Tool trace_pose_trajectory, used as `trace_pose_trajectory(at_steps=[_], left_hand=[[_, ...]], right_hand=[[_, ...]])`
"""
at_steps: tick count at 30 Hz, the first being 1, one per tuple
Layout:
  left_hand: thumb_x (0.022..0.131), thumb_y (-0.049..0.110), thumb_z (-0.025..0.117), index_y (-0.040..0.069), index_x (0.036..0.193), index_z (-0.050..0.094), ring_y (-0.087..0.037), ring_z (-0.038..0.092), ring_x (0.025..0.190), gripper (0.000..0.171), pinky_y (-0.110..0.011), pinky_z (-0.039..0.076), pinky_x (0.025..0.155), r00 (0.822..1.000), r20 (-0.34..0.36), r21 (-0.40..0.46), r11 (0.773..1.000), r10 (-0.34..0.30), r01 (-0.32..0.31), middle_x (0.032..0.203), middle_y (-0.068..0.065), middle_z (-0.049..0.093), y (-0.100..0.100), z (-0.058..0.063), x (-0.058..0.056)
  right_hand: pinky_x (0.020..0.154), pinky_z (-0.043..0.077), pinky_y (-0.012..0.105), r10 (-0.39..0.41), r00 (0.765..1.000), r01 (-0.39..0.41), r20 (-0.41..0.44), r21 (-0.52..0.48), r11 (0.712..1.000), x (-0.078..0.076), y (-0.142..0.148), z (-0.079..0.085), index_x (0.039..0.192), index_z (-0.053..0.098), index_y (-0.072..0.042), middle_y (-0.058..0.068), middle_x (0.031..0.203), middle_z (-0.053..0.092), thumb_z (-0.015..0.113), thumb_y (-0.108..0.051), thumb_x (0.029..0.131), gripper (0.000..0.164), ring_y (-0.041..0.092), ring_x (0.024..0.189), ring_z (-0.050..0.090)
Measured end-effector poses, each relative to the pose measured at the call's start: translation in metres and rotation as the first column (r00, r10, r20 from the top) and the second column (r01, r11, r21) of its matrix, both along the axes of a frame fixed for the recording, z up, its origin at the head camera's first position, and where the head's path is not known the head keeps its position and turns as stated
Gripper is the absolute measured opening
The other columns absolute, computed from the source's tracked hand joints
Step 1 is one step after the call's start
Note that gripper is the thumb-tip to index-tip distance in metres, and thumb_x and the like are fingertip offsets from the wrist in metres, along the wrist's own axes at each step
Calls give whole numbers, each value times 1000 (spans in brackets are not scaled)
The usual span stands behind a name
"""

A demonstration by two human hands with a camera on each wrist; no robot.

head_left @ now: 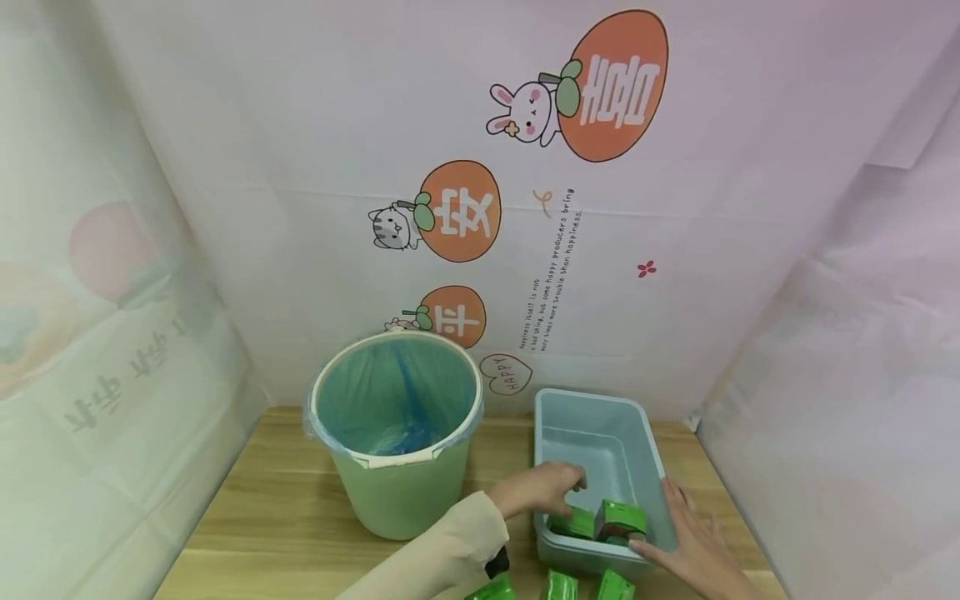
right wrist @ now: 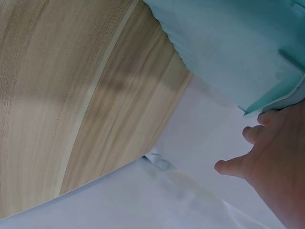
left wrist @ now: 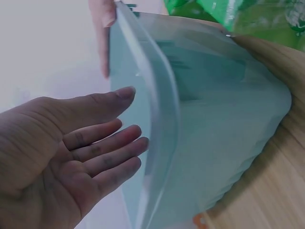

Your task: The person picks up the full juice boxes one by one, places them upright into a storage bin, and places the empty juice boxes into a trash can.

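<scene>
My left hand [head_left: 542, 488] hovers over the near part of a pale blue plastic storage box [head_left: 551, 546]. In the left wrist view the left hand's fingers [left wrist: 114, 155] are loosely bent and apart from the thumb, with nothing between them. Inside the box, at its near end, lie two glossy green packs [head_left: 624, 518], one with a dark side. My right hand [head_left: 697, 533] rests against the right rim near the front corner, its thumb over the edge. In the right wrist view its fingers [right wrist: 231, 167] stick out beside the box, partly cut off by the frame.
Left of the box stands a light green bucket [head_left: 401, 500] lined with a thin bluish plastic bag [head_left: 408, 392]. Several more green packs [head_left: 561, 586] lie before the box on the wooden table [head_left: 247, 517]. White printed sheets [head_left: 315, 250] enclose the back and sides.
</scene>
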State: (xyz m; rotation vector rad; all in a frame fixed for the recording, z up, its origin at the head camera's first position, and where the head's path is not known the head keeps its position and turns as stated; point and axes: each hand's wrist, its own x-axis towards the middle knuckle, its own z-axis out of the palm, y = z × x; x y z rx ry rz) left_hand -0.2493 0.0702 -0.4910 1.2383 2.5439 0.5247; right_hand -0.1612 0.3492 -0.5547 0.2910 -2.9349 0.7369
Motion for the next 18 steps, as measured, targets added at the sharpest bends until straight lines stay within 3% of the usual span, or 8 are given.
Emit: trace_pose_trajectory(at_steps=[9,18], left_hand=[[93,14,83,5,130,68,-6,66,112,41,-14,50,93,999,23,167,986,-30,26,122,-2,72,-17,4,-1],[95,15,82,4,129,68,-9,67,113,38,-15,50,96,997,72,330,944,-32,7,123,-6,72,-41,5,3]], right_hand=[[107,4,89,-1,1000,1,-8,-3,1000,2,1,-1,167,3,4,39,165,19,81,-49,88,123,64,148,19],[107,6,90,-2,1000,2,-25,12,1000,3,2,-3,169,-1,-1,37,167,17,79,-52,88,125,62,149,18]])
